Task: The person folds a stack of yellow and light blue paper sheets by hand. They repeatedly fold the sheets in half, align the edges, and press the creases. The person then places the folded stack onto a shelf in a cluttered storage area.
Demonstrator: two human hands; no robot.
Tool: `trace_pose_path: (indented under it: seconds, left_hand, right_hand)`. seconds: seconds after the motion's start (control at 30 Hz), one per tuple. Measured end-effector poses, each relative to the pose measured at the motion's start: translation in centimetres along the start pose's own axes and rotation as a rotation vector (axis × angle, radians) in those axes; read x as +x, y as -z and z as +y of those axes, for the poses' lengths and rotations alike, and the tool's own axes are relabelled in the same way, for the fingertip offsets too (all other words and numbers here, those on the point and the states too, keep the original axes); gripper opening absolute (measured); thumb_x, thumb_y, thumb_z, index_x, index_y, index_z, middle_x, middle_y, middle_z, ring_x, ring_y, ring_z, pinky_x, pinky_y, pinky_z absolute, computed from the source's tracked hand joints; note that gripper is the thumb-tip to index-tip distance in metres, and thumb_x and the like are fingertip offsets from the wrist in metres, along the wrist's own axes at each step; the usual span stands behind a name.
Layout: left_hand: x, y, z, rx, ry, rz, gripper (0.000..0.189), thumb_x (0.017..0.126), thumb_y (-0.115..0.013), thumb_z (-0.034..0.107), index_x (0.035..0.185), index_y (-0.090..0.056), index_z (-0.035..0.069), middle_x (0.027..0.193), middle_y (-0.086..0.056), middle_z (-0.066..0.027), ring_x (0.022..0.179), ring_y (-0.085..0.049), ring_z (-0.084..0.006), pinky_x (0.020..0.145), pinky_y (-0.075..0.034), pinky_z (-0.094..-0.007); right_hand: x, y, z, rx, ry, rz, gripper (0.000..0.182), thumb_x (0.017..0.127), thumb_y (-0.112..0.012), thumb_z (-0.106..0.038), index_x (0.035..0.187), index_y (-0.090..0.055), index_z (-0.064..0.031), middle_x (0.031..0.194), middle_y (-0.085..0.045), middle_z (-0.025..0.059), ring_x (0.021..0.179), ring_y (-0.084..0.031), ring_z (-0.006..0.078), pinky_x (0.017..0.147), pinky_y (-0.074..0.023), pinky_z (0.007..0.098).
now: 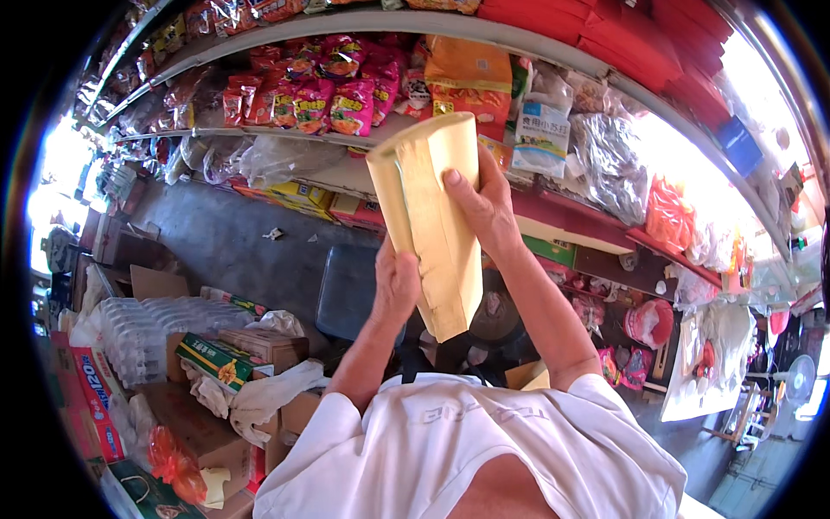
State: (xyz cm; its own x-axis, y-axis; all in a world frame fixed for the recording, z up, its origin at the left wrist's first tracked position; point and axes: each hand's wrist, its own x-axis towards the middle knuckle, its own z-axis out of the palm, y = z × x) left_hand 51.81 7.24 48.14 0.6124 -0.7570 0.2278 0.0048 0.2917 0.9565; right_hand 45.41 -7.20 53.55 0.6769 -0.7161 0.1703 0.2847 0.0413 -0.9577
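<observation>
A rolled bundle of yellow paper [431,227] is held up in front of me, tilted, with its wide end towards the shelves. My right hand [483,201] grips its upper right side, the thumb lying across the front face. Lower down, my left hand [397,285] holds the left edge, its fingers mostly hidden behind the bundle. Creases and a ragged seam run along the paper. Behind the bundle stand an orange packet [470,78] and a white and blue packet [541,139] on the shelf.
Shelves [363,139] with pink snack packets [353,107] curve across the front. Red stacks [622,39] lie on the upper shelf. A dark blue stool [347,292] stands below my left hand. Cardboard boxes [259,344] and stacked clear plastic trays [142,331] fill the left; a fan [801,379] is at far right.
</observation>
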Motion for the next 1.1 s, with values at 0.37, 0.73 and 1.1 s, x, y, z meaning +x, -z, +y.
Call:
trace_pose_path:
  seconds: [0.37,0.73,1.1]
  left_hand:
    - [1.3,-1.5,0.1,-0.271,0.43,0.065,0.06,0.094,-0.039,0.049,0.128,-0.041,0.0,0.117,-0.055,-0.0121,0.102,-0.058,-0.0212,0.083,-0.05,-0.0331]
    - [2.5,-2.2,-0.9,-0.2,0.377,0.118,0.044,0.088,-0.059,0.022,0.123,-0.046,0.0,0.112,-0.057,-0.0095,0.097,-0.058,-0.0166,0.081,-0.048,-0.0297]
    - [3.4,-2.8,0.1,-0.293,0.244,0.137,0.053,0.082,-0.066,0.011,0.127,-0.043,-0.003,0.119,-0.054,-0.0123,0.103,-0.057,-0.0223,0.087,-0.049,-0.035]
  right_hand:
    - [0.8,3.6,3.9,0.036,-0.168,0.038,0.059,0.076,-0.072,-0.044,0.108,-0.056,0.0035,0.088,-0.063,0.0106,0.073,-0.062,0.0137,0.064,-0.0506,0.0262]
    - [0.8,1.4,3.3,-0.596,-0.025,0.371,0.07,0.071,-0.074,-0.042,0.119,-0.049,0.0026,0.096,-0.063,0.0204,0.088,-0.063,0.0274,0.076,-0.0492,0.0355]
    - [1.0,2.0,-0.3,-0.753,0.356,0.086,0.061,0.082,-0.063,-0.04,0.124,-0.043,-0.0011,0.107,-0.057,0.0222,0.095,-0.058,0.0387,0.08,-0.0466,0.0424]
